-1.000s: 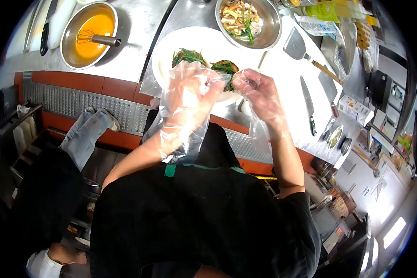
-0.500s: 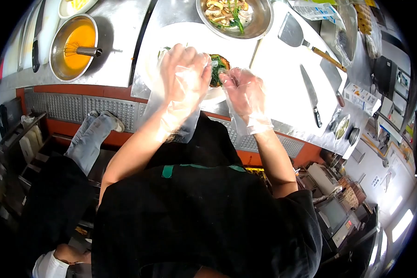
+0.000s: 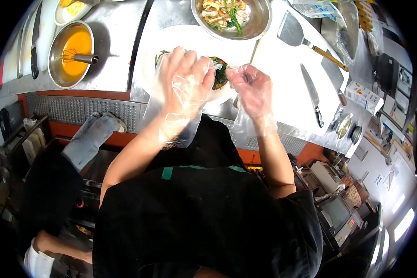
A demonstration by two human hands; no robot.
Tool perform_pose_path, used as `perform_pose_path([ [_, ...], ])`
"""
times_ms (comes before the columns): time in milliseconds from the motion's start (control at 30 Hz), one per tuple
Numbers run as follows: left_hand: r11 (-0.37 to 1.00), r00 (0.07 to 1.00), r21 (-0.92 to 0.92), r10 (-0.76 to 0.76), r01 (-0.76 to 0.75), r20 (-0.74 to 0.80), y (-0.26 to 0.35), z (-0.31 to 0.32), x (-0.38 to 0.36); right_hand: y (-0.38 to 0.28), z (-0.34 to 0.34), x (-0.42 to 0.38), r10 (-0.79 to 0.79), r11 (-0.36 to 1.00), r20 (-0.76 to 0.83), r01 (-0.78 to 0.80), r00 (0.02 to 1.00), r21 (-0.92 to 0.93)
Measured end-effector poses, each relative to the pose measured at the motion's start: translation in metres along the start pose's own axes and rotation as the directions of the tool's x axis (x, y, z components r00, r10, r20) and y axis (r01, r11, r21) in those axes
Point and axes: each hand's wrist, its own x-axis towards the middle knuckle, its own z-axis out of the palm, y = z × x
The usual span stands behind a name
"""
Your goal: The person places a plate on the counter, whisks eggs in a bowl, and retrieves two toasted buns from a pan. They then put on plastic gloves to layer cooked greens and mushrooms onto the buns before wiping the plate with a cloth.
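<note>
Both my hands wear loose clear plastic gloves above a white plate. Dark cooked leafy greens show between them, on top of something browned that is mostly covered. My left hand is closed, its fingers bent and its thumb side against the greens; what it holds is hidden. More green leaf peeks out left of it. At the right edge of the greens, the fingertips of my right hand are pinched together, and I cannot see what is in them.
A metal bowl of mushrooms and greens stands behind the plate. Left is a bowl of orange liquid with a whisk. To the right lie a spatula and a knife on a white board. A person's legs show at left.
My right hand has shifted slightly right, away from my left hand. The view has moved a little. At the top left, something metal now reaches over the small white dish.
</note>
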Motion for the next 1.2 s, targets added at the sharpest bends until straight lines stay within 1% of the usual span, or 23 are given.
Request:
perform_pose_path([
  [33, 1.0, 1.0, 0.0, 0.0, 0.0, 0.001, 0.0, 0.001, 0.001, 0.003, 0.001, 0.003, 0.0, 1.0, 0.0, 0.0, 1.0, 0.001],
  [100, 0.999, 1.0, 0.046, -0.006, 0.005, 0.019, -0.001, 0.002, 0.002, 0.016, 0.003, 0.009, -0.029, 0.991, 0.025, 0.026, 0.999, 0.13],
  [133, 0.999, 1.0, 0.046, -0.005, 0.004, 0.019, -0.002, 0.003, 0.003, 0.022, 0.006, 0.013, 0.101, 0.981, 0.02, -0.103, 0.995, 0.167],
  [233, 0.998, 1.0, 0.06, -0.007, 0.006, 0.017, -0.007, 0.003, 0.0, 0.024, 0.01, 0.009, 0.037, 0.979, -0.023, -0.031, 0.999, 0.203],
  [267, 0.999, 0.999, 0.037, -0.034, 0.033, 0.01, -0.008, 0.004, -0.002, 0.024, 0.01, 0.008, 0.04, 0.978, -0.024, -0.034, 0.999, 0.205],
  [333, 0.998, 0.998, 0.012, -0.06, 0.06, 0.004, -0.009, 0.004, -0.003, 0.023, 0.01, 0.007, 0.077, 0.995, -0.073, -0.072, 0.994, 0.075],
  [400, 0.988, 0.996, -0.133, 0.074, -0.08, -0.049, -0.007, 0.001, -0.005, 0.024, 0.009, 0.007, 0.073, 0.994, -0.071, -0.066, 0.995, 0.086],
  [433, 0.988, 0.996, -0.134, 0.074, -0.08, -0.049, -0.005, 0.001, -0.006, 0.026, 0.008, 0.008, 0.067, 0.994, -0.068, -0.06, 0.995, 0.096],
  [500, 0.988, 0.992, -0.14, 0.081, -0.067, 0.094, -0.002, 0.0, -0.009, 0.029, 0.004, 0.008, 0.08, 0.992, -0.046, -0.075, 0.996, 0.1],
  [533, 0.996, 0.98, -0.026, 0.093, -0.089, 0.177, -0.005, 0.007, -0.01, 0.03, 0.003, 0.009, 0.093, 0.991, -0.024, -0.09, 0.995, 0.103],
  [567, 0.996, 0.98, -0.027, 0.094, -0.091, 0.176, -0.008, 0.011, -0.011, 0.029, 0.003, 0.008, 0.093, 0.991, -0.026, -0.09, 0.995, 0.102],
  [633, 0.996, 0.989, 0.033, 0.074, -0.079, 0.126, -0.012, 0.014, -0.012, 0.022, 0.008, 0.004, 0.134, 0.986, -0.031, -0.137, 0.99, -0.096],
  [667, 0.996, 0.991, 0.007, 0.083, -0.085, 0.105, -0.014, 0.013, -0.012, 0.013, 0.009, -0.001, 0.082, 0.946, -0.052, -0.094, 0.995, -0.309],
  [700, 0.996, 0.991, 0.007, 0.083, -0.084, 0.105, -0.013, 0.013, -0.011, 0.016, 0.009, -0.001, 0.082, 0.946, -0.052, -0.094, 0.995, -0.31],
  [767, 0.997, 0.991, 0.015, 0.072, -0.074, 0.111, -0.013, 0.012, -0.01, 0.025, 0.008, -0.001, -0.225, 0.726, -0.049, 0.134, 0.973, -0.675],
  [800, 0.997, 0.991, 0.015, 0.072, -0.074, 0.111, -0.013, 0.013, -0.01, 0.024, 0.007, -0.002, -0.225, 0.725, -0.049, 0.134, 0.973, -0.675],
  [900, 0.996, 0.994, -0.016, 0.093, -0.093, 0.063, -0.014, 0.011, -0.009, 0.013, -0.002, -0.008, -0.182, 0.606, 0.02, 0.128, 0.983, -0.785],
  [967, 0.993, 0.993, -0.051, 0.11, -0.108, 0.037, -0.01, 0.0, -0.005, -0.015, -0.011, -0.02, -0.152, 0.766, -0.055, 0.083, 0.987, -0.638],
  [1000, 0.993, 0.994, -0.049, 0.108, -0.106, 0.033, -0.007, -0.007, -0.004, -0.021, -0.023, -0.013, -0.279, 0.746, -0.046, 0.187, 0.959, -0.639],
  [1033, 0.988, 0.995, -0.116, 0.102, -0.101, 0.001, -0.004, -0.016, -0.003, -0.028, -0.028, -0.001, -0.483, 0.663, -0.077, 0.307, 0.872, -0.683],
  [1100, 0.979, 0.994, -0.178, 0.098, -0.104, -0.039, 0.002, -0.034, -0.001, -0.053, -0.036, 0.033, -0.685, 0.406, 0.06, 0.448, 0.727, -0.796],
  [1167, 0.995, 0.999, -0.093, 0.042, -0.04, 0.027, 0.007, -0.055, -0.001, -0.058, -0.034, 0.081, -0.496, 0.409, 0.168, 0.4, 0.852, -0.82],
  [1200, 0.998, 0.998, -0.064, 0.015, -0.011, 0.058, 0.008, -0.068, 0.0, -0.055, -0.023, 0.103, -0.473, 0.325, 0.098, 0.277, 0.876, -0.904],
])
